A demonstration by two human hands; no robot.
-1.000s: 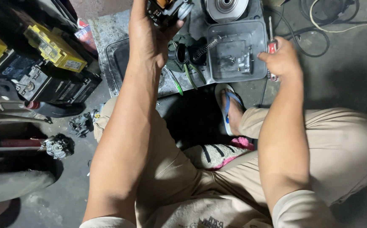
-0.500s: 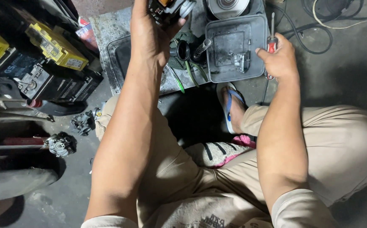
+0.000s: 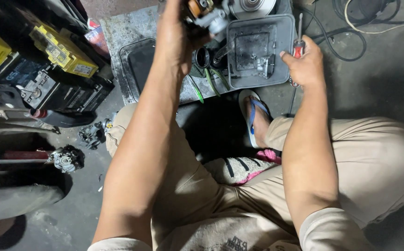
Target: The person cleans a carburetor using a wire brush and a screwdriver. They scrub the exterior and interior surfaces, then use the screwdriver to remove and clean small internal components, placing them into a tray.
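The person is squatting on the concrete floor (image 3: 387,83), and the left hand (image 3: 176,42) is gripping a small metal engine part (image 3: 206,14) with an orange piece on it, holding it up at the top edge of the view above a scuffed metal plate (image 3: 118,28) lying on the floor. The right hand (image 3: 306,65) is closing around a red-handled screwdriver (image 3: 298,44), its shaft pointing away from the body, just beside the right rim of a grey plastic tray (image 3: 285,56) holding a few small metal bits. A black tray (image 3: 130,65) is sitting to the left of it, and some green strips (image 3: 211,81) are lying between the two. A foot in a blue-strapped sandal (image 3: 253,116) is resting just below the grey tray. Yellow-topped batteries (image 3: 62,51) are standing at the far left, and black cables (image 3: 346,42) are curling at the upper right
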